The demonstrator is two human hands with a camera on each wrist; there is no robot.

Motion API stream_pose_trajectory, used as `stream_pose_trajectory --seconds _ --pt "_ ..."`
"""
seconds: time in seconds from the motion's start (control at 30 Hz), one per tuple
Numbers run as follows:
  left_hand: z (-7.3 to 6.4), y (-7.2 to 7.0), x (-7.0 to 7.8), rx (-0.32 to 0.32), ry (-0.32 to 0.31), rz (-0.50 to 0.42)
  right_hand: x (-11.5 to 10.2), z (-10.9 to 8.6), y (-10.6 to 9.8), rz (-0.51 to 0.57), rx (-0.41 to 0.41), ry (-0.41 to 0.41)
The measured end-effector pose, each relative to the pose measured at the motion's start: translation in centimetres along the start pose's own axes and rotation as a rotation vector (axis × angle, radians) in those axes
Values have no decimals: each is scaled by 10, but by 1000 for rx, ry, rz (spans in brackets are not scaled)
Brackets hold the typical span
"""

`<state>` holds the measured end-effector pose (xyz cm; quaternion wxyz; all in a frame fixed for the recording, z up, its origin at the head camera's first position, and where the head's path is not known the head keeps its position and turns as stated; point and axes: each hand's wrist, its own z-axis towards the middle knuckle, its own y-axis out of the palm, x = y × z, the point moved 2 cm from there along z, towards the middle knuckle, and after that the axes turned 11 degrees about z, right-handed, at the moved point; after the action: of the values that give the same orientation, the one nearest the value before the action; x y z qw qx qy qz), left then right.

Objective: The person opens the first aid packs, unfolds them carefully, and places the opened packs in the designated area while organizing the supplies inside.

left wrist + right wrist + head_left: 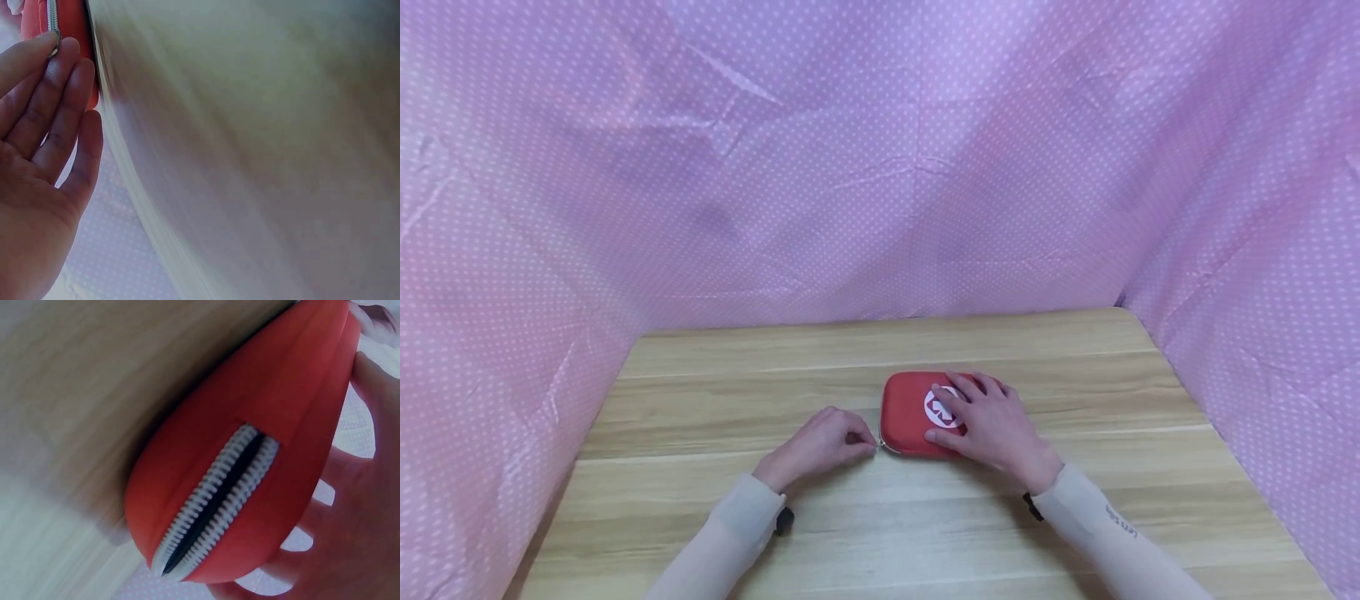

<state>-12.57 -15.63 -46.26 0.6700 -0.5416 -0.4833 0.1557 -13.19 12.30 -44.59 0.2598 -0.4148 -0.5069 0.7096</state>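
Note:
A red zippered case (904, 408) with a white round emblem (942, 407) lies flat on the wooden table. My right hand (996, 429) rests on its top, fingers spread over the emblem and the right part of the lid. At the case's near left corner, my left hand (823, 446) pinches the small metal zipper pull (54, 52) between thumb and index finger; its other fingers extend loosely. Parted zipper teeth (209, 506) show along one end of the case in the right wrist view, with a dark gap between them. The inside of the case stays hidden.
The light wood-grain table (737, 383) reaches back to pink polka-dot cloth (880, 208), which hangs behind it and on both sides. A dark band (784, 522) shows at the left wrist, another (1033, 507) at the right.

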Motion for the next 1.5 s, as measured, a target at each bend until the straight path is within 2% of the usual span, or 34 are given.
stream_pose_trajectory --seconds 0.4,0.77,1.1,1.3,1.4,1.5 --pt "7 5 5 -8 31 18 -7 -2 4 -59 77 34" --pt "10 6 9 -30 25 18 -6 -5 5 -49 72 63" --pt "5 5 0 13 -20 46 6 -8 -5 25 -20 49" --pt "-2 1 -6 66 -65 44 8 -21 -14 35 17 57" --pt "1 0 -6 94 -85 61 9 -27 -18 42 35 61" --pt "9 1 -4 92 -84 91 11 -32 -19 46 24 64"
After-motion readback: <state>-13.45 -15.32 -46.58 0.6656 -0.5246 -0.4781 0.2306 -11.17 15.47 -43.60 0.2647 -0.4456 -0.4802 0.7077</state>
